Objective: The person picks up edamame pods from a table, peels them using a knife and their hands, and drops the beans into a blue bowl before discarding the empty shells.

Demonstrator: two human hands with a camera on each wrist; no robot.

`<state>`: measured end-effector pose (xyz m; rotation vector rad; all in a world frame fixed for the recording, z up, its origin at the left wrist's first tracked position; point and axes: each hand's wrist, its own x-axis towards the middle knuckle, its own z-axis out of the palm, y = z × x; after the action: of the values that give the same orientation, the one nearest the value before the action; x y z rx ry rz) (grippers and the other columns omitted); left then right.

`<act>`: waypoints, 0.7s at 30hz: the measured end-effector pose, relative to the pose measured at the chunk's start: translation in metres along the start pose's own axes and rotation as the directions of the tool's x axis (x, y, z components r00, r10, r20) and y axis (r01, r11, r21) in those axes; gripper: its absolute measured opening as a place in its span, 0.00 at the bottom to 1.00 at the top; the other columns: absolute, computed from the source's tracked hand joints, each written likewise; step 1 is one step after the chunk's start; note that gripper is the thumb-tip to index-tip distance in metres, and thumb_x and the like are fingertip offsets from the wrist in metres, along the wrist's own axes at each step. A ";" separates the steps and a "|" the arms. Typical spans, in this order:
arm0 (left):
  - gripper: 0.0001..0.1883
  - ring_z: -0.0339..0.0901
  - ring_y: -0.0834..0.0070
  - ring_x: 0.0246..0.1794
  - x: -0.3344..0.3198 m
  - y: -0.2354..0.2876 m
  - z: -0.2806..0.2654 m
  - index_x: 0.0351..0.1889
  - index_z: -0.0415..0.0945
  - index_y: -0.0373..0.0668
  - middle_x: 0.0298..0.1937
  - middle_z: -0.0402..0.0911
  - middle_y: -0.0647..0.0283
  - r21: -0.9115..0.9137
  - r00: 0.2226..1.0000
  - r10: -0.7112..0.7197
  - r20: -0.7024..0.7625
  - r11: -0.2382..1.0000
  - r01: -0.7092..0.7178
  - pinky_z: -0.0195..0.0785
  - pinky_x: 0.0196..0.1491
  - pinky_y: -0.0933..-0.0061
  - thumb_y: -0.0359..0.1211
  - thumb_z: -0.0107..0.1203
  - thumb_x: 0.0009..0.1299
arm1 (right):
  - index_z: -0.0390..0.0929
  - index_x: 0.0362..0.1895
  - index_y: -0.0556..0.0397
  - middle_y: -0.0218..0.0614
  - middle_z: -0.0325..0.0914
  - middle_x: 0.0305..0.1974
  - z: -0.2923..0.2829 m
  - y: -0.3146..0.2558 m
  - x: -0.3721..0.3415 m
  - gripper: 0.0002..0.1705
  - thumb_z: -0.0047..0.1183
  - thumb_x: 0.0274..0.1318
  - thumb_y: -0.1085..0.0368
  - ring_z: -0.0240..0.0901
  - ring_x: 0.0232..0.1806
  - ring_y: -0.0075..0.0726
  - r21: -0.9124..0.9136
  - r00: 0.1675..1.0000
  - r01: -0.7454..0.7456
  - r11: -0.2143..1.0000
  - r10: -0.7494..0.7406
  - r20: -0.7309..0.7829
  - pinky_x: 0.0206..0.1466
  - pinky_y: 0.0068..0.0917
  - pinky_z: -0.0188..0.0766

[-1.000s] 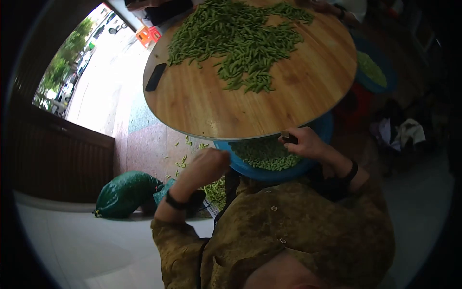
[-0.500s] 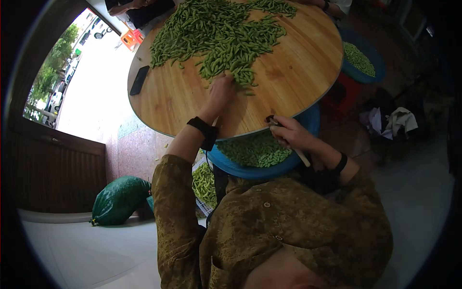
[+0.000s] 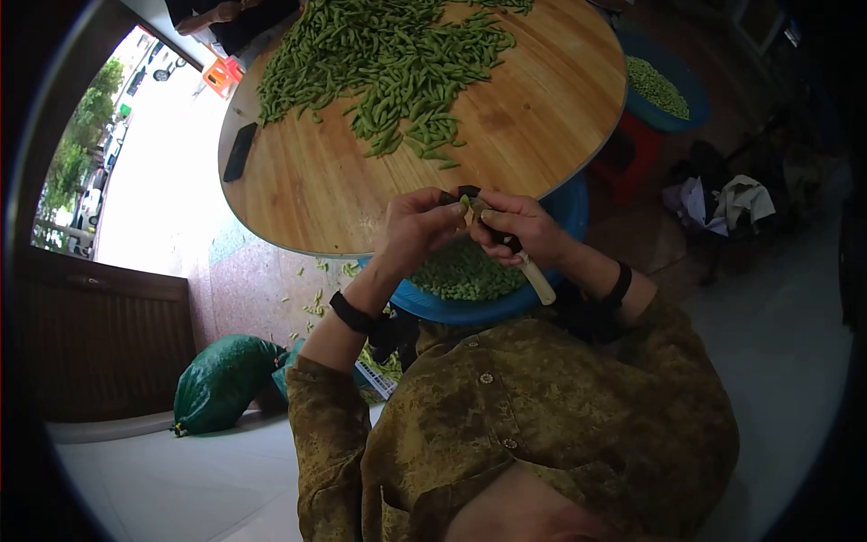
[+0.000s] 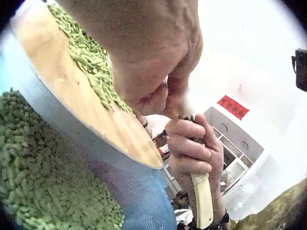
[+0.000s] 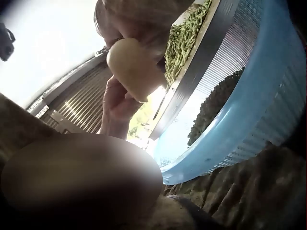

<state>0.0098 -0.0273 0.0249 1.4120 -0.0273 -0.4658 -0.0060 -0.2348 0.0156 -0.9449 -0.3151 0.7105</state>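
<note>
In the head view my left hand [image 3: 417,228] and right hand [image 3: 528,230] meet over the near edge of the round wooden table [image 3: 533,135]. A green bean pod [image 3: 466,202] is pinched at my left fingertips, close against the right fingers. My right hand grips a tool by its cream handle [image 3: 539,282], which sticks out below the palm; its working end is hidden by fingers. Dark coverings show at the fingertips. Under the hands stands a blue basket [image 3: 442,315] of shelled green beans [image 3: 470,275]. A large heap of pods [image 3: 388,72] lies on the table.
A dark phone-like slab [image 3: 239,152] lies at the table's left edge. To the right, a blue basin [image 3: 691,90] of beans stands over a red stool [image 3: 628,158]. A green sack [image 3: 226,379] sits on the floor at left. Another person's arm [image 3: 217,16] shows across the table.
My left hand reached out to the heap of pods, then came back to the right hand with a pod. The right hand kept the cream-handled tool near the table edge.
</note>
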 end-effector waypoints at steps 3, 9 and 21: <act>0.06 0.66 0.87 0.19 -0.002 -0.003 0.001 0.33 0.76 0.37 0.27 0.79 0.66 -0.029 1.000 0.020 0.010 0.999 -0.019 0.55 0.20 0.87 0.30 0.59 0.65 | 0.63 0.60 0.54 0.28 0.65 0.27 0.004 -0.002 -0.003 0.19 0.37 0.68 0.62 0.58 0.19 0.16 0.028 0.999 -0.009 1.000 0.008 0.047 0.16 0.13 0.55; 0.06 0.68 0.86 0.21 -0.005 -0.006 0.004 0.35 0.77 0.38 0.28 0.80 0.65 -0.058 0.997 0.072 -0.011 0.996 -0.073 0.56 0.23 0.88 0.29 0.59 0.64 | 0.58 0.66 0.53 0.28 0.65 0.27 0.003 -0.002 -0.007 0.23 0.37 0.68 0.63 0.57 0.19 0.16 0.027 0.995 0.010 1.000 -0.013 0.099 0.16 0.12 0.55; 0.07 0.67 0.85 0.22 -0.009 -0.009 0.014 0.41 0.76 0.38 0.28 0.78 0.66 -0.123 0.987 0.153 -0.047 0.980 -0.158 0.56 0.21 0.86 0.27 0.56 0.66 | 0.66 0.59 0.55 0.28 0.66 0.26 -0.003 0.002 -0.006 0.18 0.40 0.66 0.66 0.57 0.17 0.15 -0.085 0.995 0.087 0.993 -0.084 0.047 0.16 0.12 0.55</act>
<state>-0.0047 -0.0379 0.0210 1.2825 -0.0763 -0.3059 -0.0096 -0.2398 0.0127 -0.9938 -0.4250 0.6433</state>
